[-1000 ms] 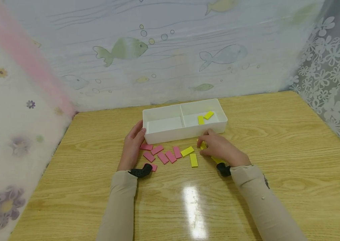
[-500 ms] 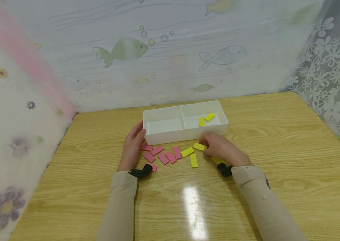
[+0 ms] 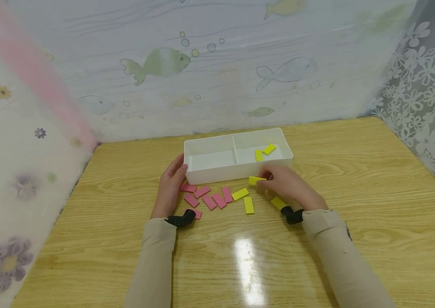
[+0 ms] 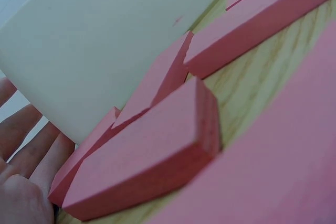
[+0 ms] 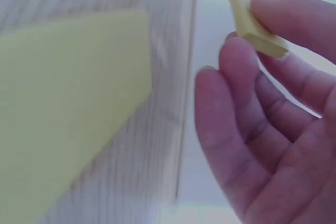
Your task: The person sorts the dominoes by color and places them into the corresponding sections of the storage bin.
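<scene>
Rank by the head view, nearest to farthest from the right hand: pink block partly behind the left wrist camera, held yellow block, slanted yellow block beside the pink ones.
1. Held yellow block: pinched in the right hand, by the box.
2. Slanted yellow block: on the table, left of that hand.
3. Pink block: farther left, partly behind the left wrist camera.

Table [image 3: 86, 239]: We find a pale wood-grain top, glossy enough to catch a white streak of light [image 3: 248, 271].
White box [image 3: 210, 174]: It sits toward the far side, split by one divider.
Pink blocks [image 3: 209, 202]: Seven, we believe, one partly hidden, cluster loosely before the box.
Yellow blocks [image 3: 248, 205]: Three lie to their right, the rightmost apart from the others.
</scene>
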`<state>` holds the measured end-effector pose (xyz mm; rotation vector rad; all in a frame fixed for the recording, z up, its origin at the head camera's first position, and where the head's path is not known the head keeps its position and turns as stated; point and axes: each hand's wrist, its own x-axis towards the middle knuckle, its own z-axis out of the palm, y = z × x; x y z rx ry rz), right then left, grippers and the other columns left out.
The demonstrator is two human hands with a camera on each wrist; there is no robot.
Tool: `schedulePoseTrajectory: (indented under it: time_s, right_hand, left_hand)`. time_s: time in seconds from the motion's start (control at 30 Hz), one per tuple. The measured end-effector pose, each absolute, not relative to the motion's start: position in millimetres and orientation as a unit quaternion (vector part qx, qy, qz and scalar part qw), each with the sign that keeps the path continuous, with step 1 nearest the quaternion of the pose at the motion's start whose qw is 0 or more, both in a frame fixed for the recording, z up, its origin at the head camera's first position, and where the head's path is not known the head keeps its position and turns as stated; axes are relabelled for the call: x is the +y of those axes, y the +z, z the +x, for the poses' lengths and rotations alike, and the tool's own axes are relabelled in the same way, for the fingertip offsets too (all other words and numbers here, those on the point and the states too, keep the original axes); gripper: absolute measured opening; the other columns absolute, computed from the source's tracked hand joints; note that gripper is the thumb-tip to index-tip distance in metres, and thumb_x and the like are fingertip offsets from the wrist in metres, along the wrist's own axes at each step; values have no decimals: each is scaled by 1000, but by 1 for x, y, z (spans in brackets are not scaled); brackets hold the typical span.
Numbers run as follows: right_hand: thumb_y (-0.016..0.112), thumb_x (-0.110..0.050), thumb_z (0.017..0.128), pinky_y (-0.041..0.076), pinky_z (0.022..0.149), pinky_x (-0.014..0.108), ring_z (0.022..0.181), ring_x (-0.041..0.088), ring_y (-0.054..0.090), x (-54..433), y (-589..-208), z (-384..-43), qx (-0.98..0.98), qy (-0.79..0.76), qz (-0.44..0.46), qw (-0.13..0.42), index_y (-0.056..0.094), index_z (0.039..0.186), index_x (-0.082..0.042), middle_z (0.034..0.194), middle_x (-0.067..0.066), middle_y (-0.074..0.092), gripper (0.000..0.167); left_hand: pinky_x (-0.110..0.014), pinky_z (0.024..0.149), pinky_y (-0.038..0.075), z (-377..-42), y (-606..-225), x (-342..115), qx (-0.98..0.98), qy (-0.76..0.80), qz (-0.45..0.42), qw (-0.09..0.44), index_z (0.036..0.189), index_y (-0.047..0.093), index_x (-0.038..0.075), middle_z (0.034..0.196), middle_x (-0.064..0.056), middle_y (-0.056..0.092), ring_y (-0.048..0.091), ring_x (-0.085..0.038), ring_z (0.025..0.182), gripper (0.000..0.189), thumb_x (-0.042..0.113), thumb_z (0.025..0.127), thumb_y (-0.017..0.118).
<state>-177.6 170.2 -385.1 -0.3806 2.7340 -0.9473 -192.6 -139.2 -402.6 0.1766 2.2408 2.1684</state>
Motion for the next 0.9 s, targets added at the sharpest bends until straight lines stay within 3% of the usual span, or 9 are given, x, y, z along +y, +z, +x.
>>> schedulePoseTrajectory:
  time_s: [0.23,0.4,0.53,0.73,0.9]
  right_hand:
    - [57,-33,87,43,69,32,76,17,53,175,-382,-180,929,-342,-130,54,57,98,-15,87,2,59,21]
    - [54,-33,89,43,59,32,62,21,53,175,-381,-180,916,-386,-104,31,55,102,-16,75,8,59,22]
    - [52,-36,90,42,55,33,62,23,54,175,-380,-179,901,-427,-78,-2,55,100,-16,75,10,60,23]
    - [52,-39,88,49,68,41,72,33,59,177,-379,-179,837,-544,-25,-46,54,105,-13,83,13,62,31]
    - [55,-37,87,50,73,40,77,33,60,179,-382,-180,810,-585,-6,-52,54,111,-10,89,15,62,37]
  left_hand:
    - [-33,101,30,-192,-402,-140,718,695,45,13,136,38,23,142,-2,31,32,-17,127,51,39,89,51]
    - [-32,100,30,-192,-403,-140,719,694,37,15,137,36,20,141,-1,32,34,-12,124,48,31,92,48]
    - [-32,100,30,-192,-403,-140,720,693,39,13,138,35,16,141,-2,32,34,-13,124,49,29,93,47]
    - [-32,101,29,-192,-402,-139,723,690,40,14,138,35,16,141,0,32,34,-13,125,50,31,92,47]
    - [-32,101,29,-192,-401,-139,722,691,42,16,138,35,18,141,1,32,34,-13,125,49,31,92,47]
